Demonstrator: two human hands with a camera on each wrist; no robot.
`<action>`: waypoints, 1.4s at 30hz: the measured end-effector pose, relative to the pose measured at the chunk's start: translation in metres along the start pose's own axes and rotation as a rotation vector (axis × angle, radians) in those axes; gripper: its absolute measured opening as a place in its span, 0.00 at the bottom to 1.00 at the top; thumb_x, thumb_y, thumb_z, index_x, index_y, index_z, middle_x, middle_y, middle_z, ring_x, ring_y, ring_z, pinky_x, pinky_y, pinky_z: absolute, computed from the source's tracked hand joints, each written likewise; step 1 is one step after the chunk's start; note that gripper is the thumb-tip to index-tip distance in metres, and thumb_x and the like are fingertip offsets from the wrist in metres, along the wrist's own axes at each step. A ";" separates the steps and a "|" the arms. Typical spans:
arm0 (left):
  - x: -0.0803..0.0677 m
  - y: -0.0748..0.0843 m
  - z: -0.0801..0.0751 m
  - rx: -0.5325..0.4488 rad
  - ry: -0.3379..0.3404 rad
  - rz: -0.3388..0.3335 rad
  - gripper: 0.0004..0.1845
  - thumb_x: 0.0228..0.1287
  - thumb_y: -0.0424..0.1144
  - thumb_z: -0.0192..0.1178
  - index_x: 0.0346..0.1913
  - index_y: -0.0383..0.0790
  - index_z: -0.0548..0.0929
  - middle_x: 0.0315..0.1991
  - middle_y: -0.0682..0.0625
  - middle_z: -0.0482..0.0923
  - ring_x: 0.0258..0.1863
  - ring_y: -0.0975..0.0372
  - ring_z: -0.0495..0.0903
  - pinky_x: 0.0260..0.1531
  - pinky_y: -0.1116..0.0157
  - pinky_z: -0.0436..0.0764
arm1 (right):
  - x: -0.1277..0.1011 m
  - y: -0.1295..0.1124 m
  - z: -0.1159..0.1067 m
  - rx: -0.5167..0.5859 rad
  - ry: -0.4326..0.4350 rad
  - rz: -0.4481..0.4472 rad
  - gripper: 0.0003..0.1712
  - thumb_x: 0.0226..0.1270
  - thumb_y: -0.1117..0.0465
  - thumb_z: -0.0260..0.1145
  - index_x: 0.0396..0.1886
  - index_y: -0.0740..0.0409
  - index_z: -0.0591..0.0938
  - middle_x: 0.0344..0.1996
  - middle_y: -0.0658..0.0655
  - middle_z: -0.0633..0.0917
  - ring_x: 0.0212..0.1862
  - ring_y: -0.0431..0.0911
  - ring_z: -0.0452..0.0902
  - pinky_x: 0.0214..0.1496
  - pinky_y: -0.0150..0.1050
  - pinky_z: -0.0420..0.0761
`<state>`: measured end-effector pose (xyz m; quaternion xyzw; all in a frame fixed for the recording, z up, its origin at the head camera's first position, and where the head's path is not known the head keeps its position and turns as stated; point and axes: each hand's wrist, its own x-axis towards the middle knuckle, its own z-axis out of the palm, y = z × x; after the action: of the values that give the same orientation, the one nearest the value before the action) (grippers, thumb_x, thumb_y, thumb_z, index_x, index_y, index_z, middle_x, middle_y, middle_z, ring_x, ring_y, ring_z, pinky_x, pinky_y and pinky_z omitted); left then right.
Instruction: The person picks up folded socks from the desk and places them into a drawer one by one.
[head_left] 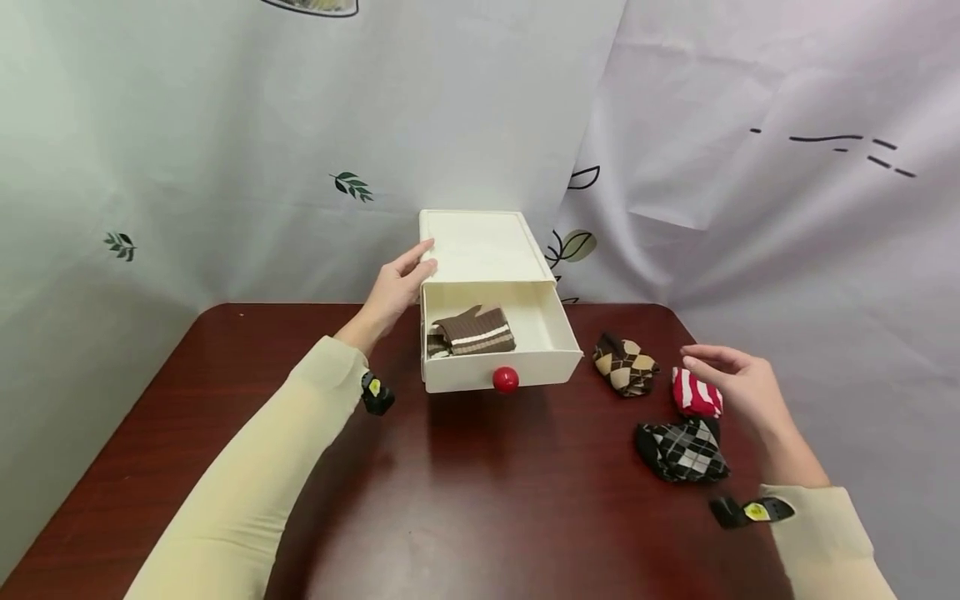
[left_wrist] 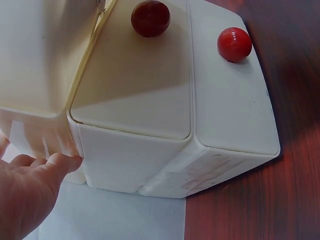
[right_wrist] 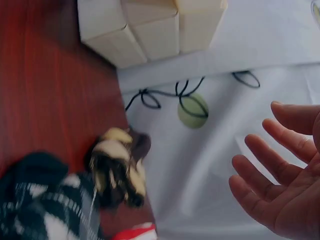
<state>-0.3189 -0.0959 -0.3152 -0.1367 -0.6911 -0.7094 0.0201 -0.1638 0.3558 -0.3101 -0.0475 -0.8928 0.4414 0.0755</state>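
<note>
Head view: the drawer box is steadied by the left hand, fingers straight against its side. Right of the box, the right hand hovers spread over the red-striped socks; grasping them seems next.

I see cream-white drawer box, red knob. Inside: brown sock, white stripes. On dark reddish wood table, right side: tan-brown argyle sock, red-white striped sock, black-grey argyle sock (nearest). Far backdrop pale, green leaf prints.
</note>
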 end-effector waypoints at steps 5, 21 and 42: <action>-0.003 0.001 0.003 0.010 -0.014 0.008 0.27 0.66 0.46 0.56 0.68 0.53 0.67 0.43 0.52 0.72 0.14 0.68 0.55 0.17 0.72 0.61 | -0.008 0.023 -0.009 -0.093 -0.012 0.044 0.32 0.61 0.40 0.62 0.58 0.55 0.77 0.42 0.32 0.74 0.50 0.32 0.63 0.47 0.37 0.65; -0.003 0.002 0.002 0.002 -0.003 -0.007 0.27 0.66 0.45 0.56 0.67 0.52 0.67 0.55 0.47 0.70 0.16 0.68 0.60 0.21 0.73 0.68 | -0.015 0.080 -0.006 -0.226 -0.065 0.047 0.33 0.61 0.45 0.64 0.54 0.67 0.77 0.46 0.66 0.81 0.37 0.24 0.67 0.35 0.29 0.72; -0.012 0.016 0.002 0.019 -0.026 -0.011 0.28 0.67 0.43 0.54 0.69 0.48 0.65 0.32 0.53 0.66 0.13 0.67 0.55 0.18 0.70 0.62 | -0.020 0.120 0.025 -0.286 -0.071 0.033 0.27 0.58 0.55 0.69 0.51 0.70 0.78 0.52 0.76 0.73 0.50 0.64 0.69 0.43 0.52 0.72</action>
<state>-0.3039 -0.0963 -0.3026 -0.1419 -0.6987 -0.7011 0.0084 -0.1460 0.4058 -0.4220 -0.0567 -0.9479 0.3123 0.0289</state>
